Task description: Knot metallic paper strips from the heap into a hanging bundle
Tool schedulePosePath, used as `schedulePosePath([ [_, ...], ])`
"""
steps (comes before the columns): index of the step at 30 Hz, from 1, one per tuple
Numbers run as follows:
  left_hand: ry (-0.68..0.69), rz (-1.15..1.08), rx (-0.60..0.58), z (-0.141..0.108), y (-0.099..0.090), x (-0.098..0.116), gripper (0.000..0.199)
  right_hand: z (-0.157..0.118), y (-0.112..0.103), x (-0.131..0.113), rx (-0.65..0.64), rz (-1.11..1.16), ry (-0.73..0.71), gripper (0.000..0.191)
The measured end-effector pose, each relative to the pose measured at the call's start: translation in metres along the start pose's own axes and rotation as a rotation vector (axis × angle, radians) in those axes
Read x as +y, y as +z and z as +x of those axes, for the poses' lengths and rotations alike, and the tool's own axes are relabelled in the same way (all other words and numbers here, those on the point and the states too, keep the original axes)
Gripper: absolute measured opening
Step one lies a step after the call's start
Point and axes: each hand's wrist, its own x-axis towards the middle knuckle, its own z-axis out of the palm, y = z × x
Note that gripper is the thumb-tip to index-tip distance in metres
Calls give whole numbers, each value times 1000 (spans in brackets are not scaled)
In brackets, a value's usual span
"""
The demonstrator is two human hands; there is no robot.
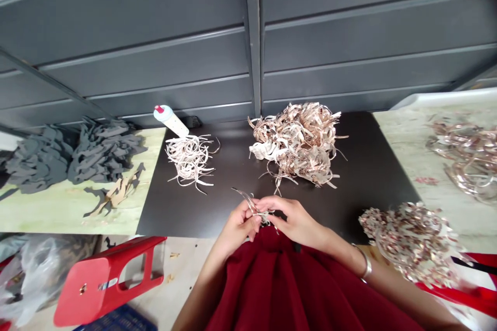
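Observation:
Close to my body, at the table's front edge, both hands come together around thin metallic strips (248, 200). My left hand (241, 221) pinches the strips, whose thin ends stick out up and to the left. The fingers of my right hand (290, 217) close on the same small bunch from the other side; some of it is hidden between the fingers. Beyond my hands lies a large tangled heap of rose-gold and cream strips (306, 139). A smaller pile of cream strips (189, 159) lies to the left on the dark table (229, 165).
A white bottle with a red cap (171, 120) leans behind the cream pile. Dark grey cut pieces (104, 150) are heaped at left. A shiny bunch of pieces (411, 240) stands at right, and more strips (473, 155) lie farther right. A red stool (108, 276) is at lower left.

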Motion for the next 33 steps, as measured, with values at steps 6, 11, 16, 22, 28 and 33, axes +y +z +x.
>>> schedulePosePath([
  [6,-50,-41,23,-15,-6,-9,40,1,-15,5,-161,146,125,34],
  [11,-29,151,-3,-26,-11,-13,35,5,-24,20,-267,460,207,31],
  [16,85,798,179,-27,-8,-9,31,7,-20,32,-172,628,202,57],
  [22,81,1011,287,-24,-4,-3,31,18,-2,11,53,-53,-49,33],
  [28,66,955,255,-20,1,1,17,30,24,13,4,-441,-218,22],
  [33,45,794,252,-15,2,0,16,31,22,18,-61,-449,-234,21],
])
